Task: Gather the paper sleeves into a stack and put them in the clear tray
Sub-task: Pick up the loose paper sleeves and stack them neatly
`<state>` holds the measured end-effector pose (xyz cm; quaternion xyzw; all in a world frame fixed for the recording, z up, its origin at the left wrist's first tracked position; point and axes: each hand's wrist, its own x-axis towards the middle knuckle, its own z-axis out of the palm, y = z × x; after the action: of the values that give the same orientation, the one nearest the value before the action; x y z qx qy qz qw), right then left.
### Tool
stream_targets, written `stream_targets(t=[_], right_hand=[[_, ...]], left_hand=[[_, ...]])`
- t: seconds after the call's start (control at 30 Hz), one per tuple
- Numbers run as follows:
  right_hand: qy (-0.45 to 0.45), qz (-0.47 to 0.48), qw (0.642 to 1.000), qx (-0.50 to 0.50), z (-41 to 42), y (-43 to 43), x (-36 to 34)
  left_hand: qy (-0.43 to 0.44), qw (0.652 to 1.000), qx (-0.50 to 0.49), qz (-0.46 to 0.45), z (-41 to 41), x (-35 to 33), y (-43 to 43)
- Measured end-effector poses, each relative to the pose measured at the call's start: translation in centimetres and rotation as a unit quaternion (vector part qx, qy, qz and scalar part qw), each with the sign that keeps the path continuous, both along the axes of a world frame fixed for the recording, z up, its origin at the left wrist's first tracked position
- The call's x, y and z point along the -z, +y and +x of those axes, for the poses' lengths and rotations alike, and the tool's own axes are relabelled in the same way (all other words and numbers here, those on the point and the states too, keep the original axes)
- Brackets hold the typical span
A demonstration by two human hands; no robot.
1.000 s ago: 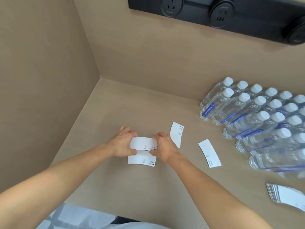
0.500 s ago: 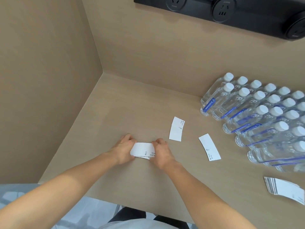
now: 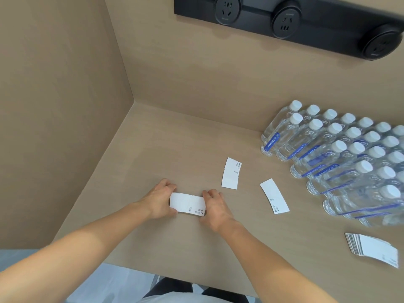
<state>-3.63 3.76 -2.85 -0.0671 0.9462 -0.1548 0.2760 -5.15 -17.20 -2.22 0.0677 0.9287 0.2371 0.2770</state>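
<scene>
A small stack of white paper sleeves (image 3: 187, 203) lies on the beige tabletop between my hands. My left hand (image 3: 159, 201) grips its left end and my right hand (image 3: 215, 207) grips its right end. Two loose sleeves lie flat farther right: one sleeve (image 3: 231, 173) just beyond my right hand, another sleeve (image 3: 274, 196) further right. A thicker stack of sleeves (image 3: 371, 248) rests near the right edge. No clear tray is in view.
Several rows of capped water bottles (image 3: 341, 149) fill the right back of the table. Beige walls close the left and back; a black socket strip (image 3: 288, 20) hangs on the back wall. The table's front edge (image 3: 175, 278) is close to my body.
My hands slid one sleeve down onto the sleeve below it, so two offset sleeves now form one aligned stack. The loose sleeves and bottles have not moved.
</scene>
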Motion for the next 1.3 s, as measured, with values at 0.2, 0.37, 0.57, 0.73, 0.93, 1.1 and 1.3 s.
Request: stream_targets(t=[0.2, 0.37, 0.57, 0.73, 0.93, 1.1, 1.3], right_hand=[[0.004, 0.004, 0.998, 0.058, -0.1, 3.0, -1.5], [0.011, 0.006, 0.995, 0.102, 0.1, 6.5, -2.9], [0.017, 0.022, 0.982, 0.186, 1.3, 12.3, -4.0], [0.004, 0.027, 0.969, 0.244, 2.6, 17.4, -3.5], [-0.006, 0.003, 0.954, 0.298, 2.2, 21.2, -2.1], [0.019, -0.010, 0.946, 0.324, 0.7, 22.5, -0.6], [0.029, 0.001, 0.953, 0.302, 0.0, 22.4, 0.8]], left_hand=[[0.030, 0.999, 0.022, -0.008, -2.3, -1.0, 1.4], [0.043, 0.995, 0.091, 0.009, -3.4, -0.9, 6.5], [0.040, 0.982, 0.185, 0.015, -4.7, -0.6, 14.0], [0.040, 0.965, 0.260, 0.003, -5.7, -0.5, 20.4], [0.017, 0.955, 0.295, -0.021, -7.2, 0.0, 25.9], [0.018, 0.956, 0.291, -0.028, -9.0, 0.8, 28.8], [0.011, 0.956, 0.294, -0.025, -10.6, 1.2, 30.3]])
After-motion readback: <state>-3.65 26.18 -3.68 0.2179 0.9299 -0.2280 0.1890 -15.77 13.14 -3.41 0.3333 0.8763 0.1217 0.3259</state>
